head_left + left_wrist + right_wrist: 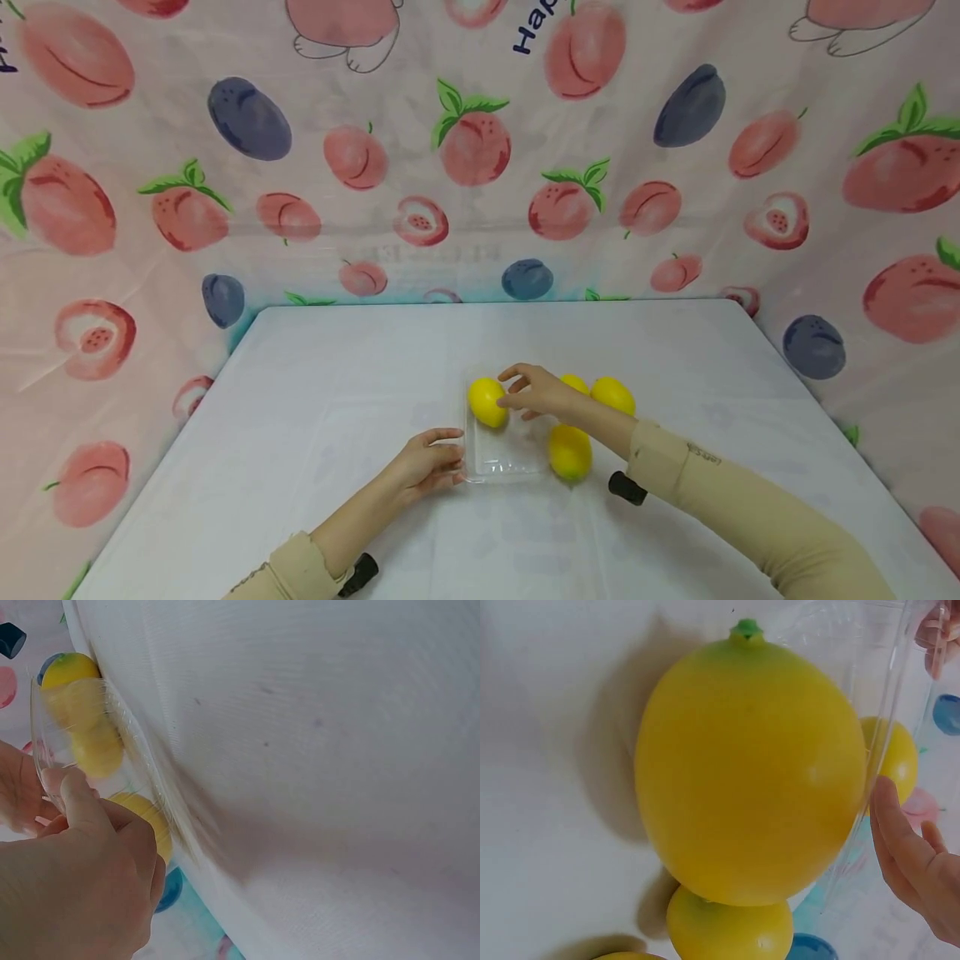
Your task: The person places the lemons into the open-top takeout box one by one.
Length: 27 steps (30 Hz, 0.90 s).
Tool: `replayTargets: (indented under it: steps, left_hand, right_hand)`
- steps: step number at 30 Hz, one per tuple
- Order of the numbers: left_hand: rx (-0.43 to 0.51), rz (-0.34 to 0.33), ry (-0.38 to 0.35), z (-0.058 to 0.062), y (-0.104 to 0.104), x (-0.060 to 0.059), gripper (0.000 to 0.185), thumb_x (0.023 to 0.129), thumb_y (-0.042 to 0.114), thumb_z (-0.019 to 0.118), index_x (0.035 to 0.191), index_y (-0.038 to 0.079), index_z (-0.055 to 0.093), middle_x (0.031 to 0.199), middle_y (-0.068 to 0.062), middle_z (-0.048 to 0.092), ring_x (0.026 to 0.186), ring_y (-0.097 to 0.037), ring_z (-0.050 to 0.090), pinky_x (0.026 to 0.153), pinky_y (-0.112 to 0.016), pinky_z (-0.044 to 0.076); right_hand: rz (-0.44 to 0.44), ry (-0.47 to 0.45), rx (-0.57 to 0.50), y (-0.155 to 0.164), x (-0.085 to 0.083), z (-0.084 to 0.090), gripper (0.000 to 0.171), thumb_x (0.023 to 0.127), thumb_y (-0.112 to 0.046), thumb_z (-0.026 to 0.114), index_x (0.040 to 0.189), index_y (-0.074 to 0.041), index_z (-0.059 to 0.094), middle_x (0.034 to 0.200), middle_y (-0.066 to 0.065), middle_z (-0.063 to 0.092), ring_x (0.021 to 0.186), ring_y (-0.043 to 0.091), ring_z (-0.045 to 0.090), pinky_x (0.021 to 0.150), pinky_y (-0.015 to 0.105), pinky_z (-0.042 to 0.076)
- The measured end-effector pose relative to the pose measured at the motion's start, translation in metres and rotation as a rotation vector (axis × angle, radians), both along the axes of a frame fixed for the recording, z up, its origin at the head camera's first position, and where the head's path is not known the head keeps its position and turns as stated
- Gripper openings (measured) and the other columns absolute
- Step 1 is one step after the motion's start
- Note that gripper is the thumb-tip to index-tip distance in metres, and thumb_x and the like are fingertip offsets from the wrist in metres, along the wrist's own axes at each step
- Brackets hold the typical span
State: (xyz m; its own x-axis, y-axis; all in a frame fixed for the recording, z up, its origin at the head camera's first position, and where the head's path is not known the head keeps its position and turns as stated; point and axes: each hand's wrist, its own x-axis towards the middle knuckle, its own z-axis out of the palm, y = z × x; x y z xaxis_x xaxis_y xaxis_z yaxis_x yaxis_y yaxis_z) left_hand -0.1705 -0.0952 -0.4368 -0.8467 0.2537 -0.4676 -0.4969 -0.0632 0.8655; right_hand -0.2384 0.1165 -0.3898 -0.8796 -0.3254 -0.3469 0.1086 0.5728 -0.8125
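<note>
Four lemons sit near the middle of the white tabletop (337,400), gathered around a clear plastic tray (501,467). One lemon (487,402) lies at the far left corner of the tray — whether fully inside it or against its rim I cannot tell from the head view. The right hand (536,392) reaches across from the right, its fingers curved over the right side of this lemon and touching it; whether they grip it or only rest against it is not clear. In the right wrist view the same lemon (750,772) fills most of the picture, its green tip pointing up, with the tray's clear wall (889,750) just beside it and a fingertip of that hand (900,840) at the wall.

The left hand (429,462) holds the tray at its near left edge — the thumb lies on the rim and the fingers curl under it. The left wrist view shows the thumb (82,802) pressed on the clear rim (45,720), with yellow fruit seen blurred through the plastic.

Three more lemons lie on the tabletop to the right of the tray: a large one (570,452) just beside its near right corner, another (613,395) farther off, and a third (576,384) partly hidden behind the right hand. A fruit-printed cloth (480,150) hangs behind and beside the tabletop.
</note>
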Motion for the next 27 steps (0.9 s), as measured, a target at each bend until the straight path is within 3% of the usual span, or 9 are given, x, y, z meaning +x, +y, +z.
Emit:
replayTargets:
  steps: [8,11,16,27]
  left_hand:
    - [0.011,-0.012,0.004,-0.001,-0.001,-0.001,0.044,0.091,0.001,0.054,0.132,-0.006,0.04,0.082,-0.001,0.057,0.069,-0.009,0.056,0.064,-0.02,0.056]
    - [0.006,-0.012,0.002,-0.001,-0.002,-0.001,0.044,0.091,0.001,0.054,0.133,-0.006,0.04,0.083,-0.001,0.057,0.069,-0.009,0.056,0.065,-0.021,0.056]
    - [-0.003,-0.003,-0.007,0.0,-0.001,-0.002,0.043,0.091,0.0,0.055,0.132,-0.005,0.041,0.083,-0.001,0.057,0.068,-0.009,0.057,0.063,-0.02,0.057]
    - [0.004,-0.002,-0.014,-0.003,0.001,-0.004,0.042,0.091,0.0,0.054,0.131,-0.005,0.041,0.082,-0.001,0.058,0.067,-0.009,0.056,0.062,-0.02,0.056]
  right_hand:
    - [0.039,0.095,-0.031,0.01,0.01,0.008,0.042,0.089,-0.016,0.065,0.126,-0.001,0.052,0.118,0.02,0.055,0.095,0.025,0.06,0.08,0.035,0.058]
    - [0.062,0.135,-0.045,0.016,0.014,0.013,0.041,0.089,-0.016,0.064,0.125,-0.001,0.052,0.118,0.02,0.056,0.097,0.03,0.062,0.08,0.037,0.057]
    - [0.071,0.136,-0.09,0.028,0.016,0.017,0.038,0.091,-0.016,0.061,0.125,-0.002,0.052,0.116,0.02,0.057,0.104,0.039,0.06,0.084,0.041,0.056]
    - [0.03,0.133,-0.077,0.049,0.027,0.013,0.034,0.092,-0.016,0.06,0.122,-0.001,0.054,0.113,0.018,0.058,0.095,0.034,0.061,0.083,0.037,0.056]
